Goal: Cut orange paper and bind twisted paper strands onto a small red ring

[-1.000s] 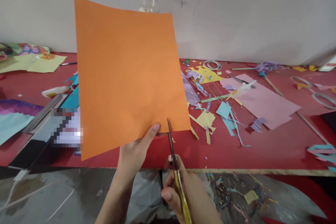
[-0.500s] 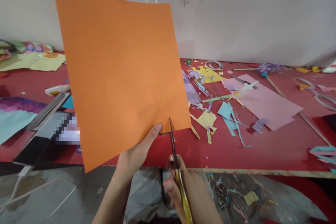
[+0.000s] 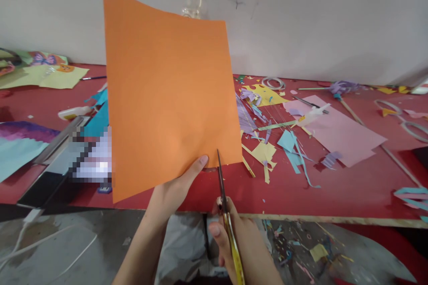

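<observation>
A large sheet of orange paper stands upright in front of me, bowed slightly. My left hand grips its lower edge, thumb on the near face and fingers hidden behind. Yellow-handled scissors are in my right hand, pointing upward. One blade lies over the near face of the paper at the bottom edge, just right of my left thumb; the other blade is mostly hidden.
Paper scraps, a pink sheet and a glue gun stick-like white tool lie right on the red table. Left are a glue bottle and a dark flat device. A pale wall rises behind.
The orange sheet's upper and left parts have swung right and its top has dropped a little. Both hands and the scissors stay nearly in place at the bottom edge.
</observation>
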### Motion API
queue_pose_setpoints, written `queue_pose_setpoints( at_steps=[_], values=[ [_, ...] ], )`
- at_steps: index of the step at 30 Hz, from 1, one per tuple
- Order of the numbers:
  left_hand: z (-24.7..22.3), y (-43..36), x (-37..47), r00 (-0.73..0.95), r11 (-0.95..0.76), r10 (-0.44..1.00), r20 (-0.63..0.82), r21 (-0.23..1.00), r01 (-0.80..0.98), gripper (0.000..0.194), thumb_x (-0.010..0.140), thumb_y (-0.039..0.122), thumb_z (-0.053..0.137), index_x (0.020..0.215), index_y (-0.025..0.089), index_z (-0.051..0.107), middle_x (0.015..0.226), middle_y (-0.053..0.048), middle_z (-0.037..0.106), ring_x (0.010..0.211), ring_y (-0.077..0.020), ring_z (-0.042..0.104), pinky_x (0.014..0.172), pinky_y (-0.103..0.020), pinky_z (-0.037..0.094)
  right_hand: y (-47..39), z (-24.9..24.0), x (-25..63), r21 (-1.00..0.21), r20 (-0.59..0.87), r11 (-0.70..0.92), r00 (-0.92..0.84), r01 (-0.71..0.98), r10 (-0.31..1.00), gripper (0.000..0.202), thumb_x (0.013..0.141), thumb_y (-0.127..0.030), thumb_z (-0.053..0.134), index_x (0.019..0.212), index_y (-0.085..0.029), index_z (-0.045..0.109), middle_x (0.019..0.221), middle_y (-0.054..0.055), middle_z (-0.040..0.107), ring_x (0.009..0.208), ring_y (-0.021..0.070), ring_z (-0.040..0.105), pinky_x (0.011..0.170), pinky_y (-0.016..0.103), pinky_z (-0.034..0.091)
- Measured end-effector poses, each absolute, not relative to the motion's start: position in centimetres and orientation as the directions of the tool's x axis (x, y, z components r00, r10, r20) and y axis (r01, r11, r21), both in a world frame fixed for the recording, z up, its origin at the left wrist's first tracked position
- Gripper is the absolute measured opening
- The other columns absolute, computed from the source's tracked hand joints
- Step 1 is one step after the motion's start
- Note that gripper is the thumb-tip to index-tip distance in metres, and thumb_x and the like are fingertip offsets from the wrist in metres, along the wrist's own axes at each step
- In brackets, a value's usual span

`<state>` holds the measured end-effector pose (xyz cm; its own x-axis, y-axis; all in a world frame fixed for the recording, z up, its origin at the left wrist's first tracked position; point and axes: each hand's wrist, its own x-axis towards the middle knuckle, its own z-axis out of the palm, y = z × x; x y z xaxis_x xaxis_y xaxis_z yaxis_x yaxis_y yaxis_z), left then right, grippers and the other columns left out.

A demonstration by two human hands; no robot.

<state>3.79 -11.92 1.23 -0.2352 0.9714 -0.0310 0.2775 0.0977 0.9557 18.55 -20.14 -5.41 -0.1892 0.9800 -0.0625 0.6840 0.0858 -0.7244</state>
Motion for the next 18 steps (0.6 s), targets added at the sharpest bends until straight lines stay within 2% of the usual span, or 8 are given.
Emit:
queue_pose_setpoints(
  at_steps=[4, 8, 13, 18],
  values=[
    [1.27, -11.80, 3.69, -0.225, 0.101, 0.974, -0.040, 0.959, 0.264, 0.027, 0.079, 0.045, 0.070, 0.101, 0.029, 0.071, 0.109, -0.001, 0.073, 0.136, -0.0235, 0.047, 0.122, -0.042, 0.029, -19.93, -5.21, 18.45, -0.697, -0.045, 0.088, -0.166, 0.711, 0.985, 0.055, 0.093, -0.070, 0.027, 0.091, -0.021, 0.051, 0.043, -0.005, 0.050, 0.036, 0.0172, 0.060, 0.035, 0.021, 0.034],
    [1.55, -11.75, 3.67, -0.157, 0.135, 0.982, -0.102, 0.967, 0.217, 0.015, 0.082, 0.040, 0.067, 0.082, 0.028, 0.075, 0.094, 0.001, 0.077, 0.124, -0.0228, 0.058, 0.120, -0.038, 0.032, -20.04, -5.09, 18.50, -0.721, -0.058, 0.079, -0.173, 0.689, 0.983, 0.055, 0.091, -0.072, 0.030, 0.093, -0.021, 0.050, 0.043, -0.005, 0.051, 0.037, 0.0183, 0.061, 0.035, 0.021, 0.035],
    [2.12, -11.82, 3.72, -0.113, 0.158, 0.984, -0.135, 0.960, 0.230, 0.025, 0.085, 0.040, 0.063, 0.066, 0.028, 0.075, 0.089, 0.002, 0.077, 0.109, -0.0238, 0.066, 0.116, -0.039, 0.034, -20.36, -4.81, 18.34, -0.802, -0.080, 0.047, -0.186, 0.595, 0.979, 0.064, 0.089, -0.078, 0.021, 0.099, -0.019, 0.046, 0.044, -0.004, 0.054, 0.031, 0.0165, 0.055, 0.034, 0.022, 0.035],
    [1.97, -11.90, 3.56, -0.102, 0.182, 0.981, -0.162, 0.956, 0.230, 0.029, 0.085, 0.044, 0.063, 0.063, 0.027, 0.073, 0.085, 0.001, 0.077, 0.100, -0.0241, 0.068, 0.113, -0.040, 0.037, -20.09, -4.45, 18.25, -0.824, -0.060, 0.068, -0.207, 0.563, 0.977, 0.073, 0.082, -0.085, 0.018, 0.100, -0.019, 0.044, 0.047, -0.002, 0.060, 0.036, 0.0181, 0.059, 0.040, 0.024, 0.041]
  ],
)
